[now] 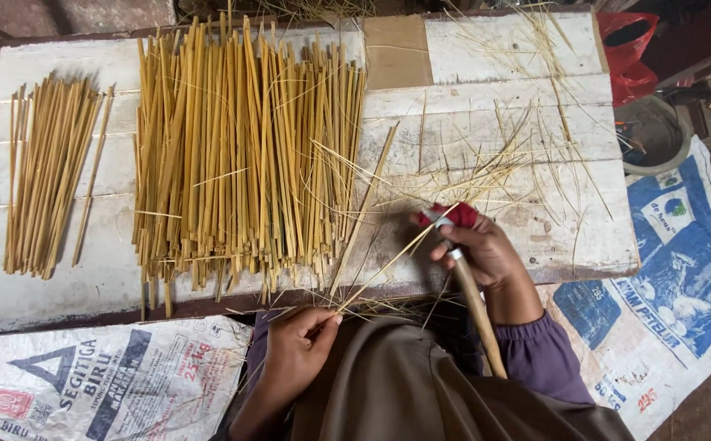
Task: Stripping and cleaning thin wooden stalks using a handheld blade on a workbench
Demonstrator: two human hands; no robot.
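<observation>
From the head camera I could not make out the blade of the knife (pixel 463 269): its working end sat under a red wrap on the forefinger of my right hand (pixel 486 255), and only the pale wooden handle showed, running down past the purple cuff. That hand was clamped around the handle near its metal collar. My left hand (pixel 300 347) was pinched shut on the near end of one thin bamboo strip (pixel 388 265), which ran up and to the right from those fingers to the knife, lying across the front edge of the white plank table (pixel 494 49). Whether the blade was in the strip or only against it, I could not tell. My lap in brown cloth hid the floor between the hands.

On the table, a broad pile of split bamboo sticks (pixel 241 155) lay side by side, ends toward me. A smaller bundle (pixel 45 175) lay well apart at the left. Fine shavings (pixel 494 163) were scattered over the right half of the boards.

Containers: a round pale basin (pixel 653 135) stood off the table's right edge, its contents too dark to read. A red plastic bag (pixel 629 49) lay behind it, cut off by the frame. Printed woven sacks (pixel 674 269) covered the floor at right and lower left.
</observation>
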